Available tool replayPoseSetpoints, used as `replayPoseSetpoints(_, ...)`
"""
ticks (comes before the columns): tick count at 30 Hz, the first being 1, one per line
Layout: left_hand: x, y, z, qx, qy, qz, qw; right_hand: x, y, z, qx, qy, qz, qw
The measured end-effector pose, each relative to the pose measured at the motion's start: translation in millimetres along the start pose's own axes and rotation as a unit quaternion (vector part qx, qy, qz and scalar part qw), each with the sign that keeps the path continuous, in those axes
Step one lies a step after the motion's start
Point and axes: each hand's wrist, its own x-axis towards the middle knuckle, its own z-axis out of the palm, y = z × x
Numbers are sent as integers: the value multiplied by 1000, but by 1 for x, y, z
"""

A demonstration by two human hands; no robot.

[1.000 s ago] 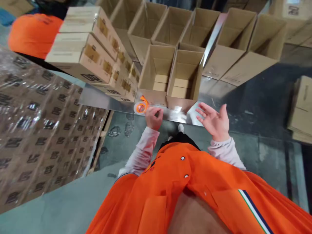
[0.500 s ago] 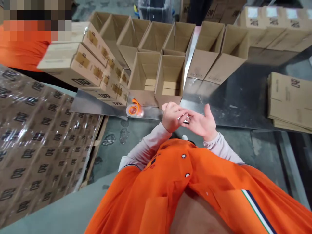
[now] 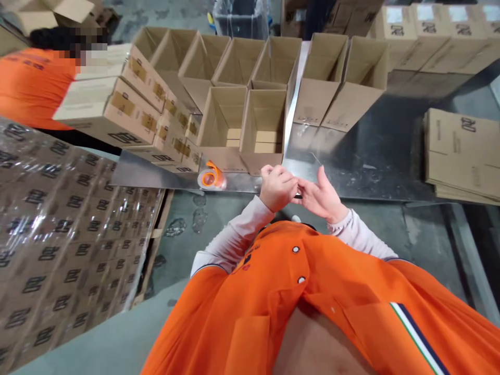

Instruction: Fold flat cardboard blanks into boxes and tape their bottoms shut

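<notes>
Pausing, it seems, I touch my curled left hand to my open right hand before the front boxes. Gripping one means parting them.

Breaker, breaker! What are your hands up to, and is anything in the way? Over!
Left hand curled, touching open right hand. Front boxes ahead, tops open. Tape left of them, not blocking the hands.
</notes>
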Motion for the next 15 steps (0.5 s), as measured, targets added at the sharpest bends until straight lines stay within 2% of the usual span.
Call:
replayPoseSetpoints(4, 0, -2, -1, -2, 17, -3, 1000, 2, 2, -8, 7, -28, 11, 1000)
replayPoseSetpoints(10, 1, -3, -6, -15, 40, -82, 996, 6, -2, -11, 11, -83, 9, 996)
replayPoseSetpoints(15, -1, -7, -13, -77, 69, -118, 988, 10, -5, -6, -10, -135, 9, 991)
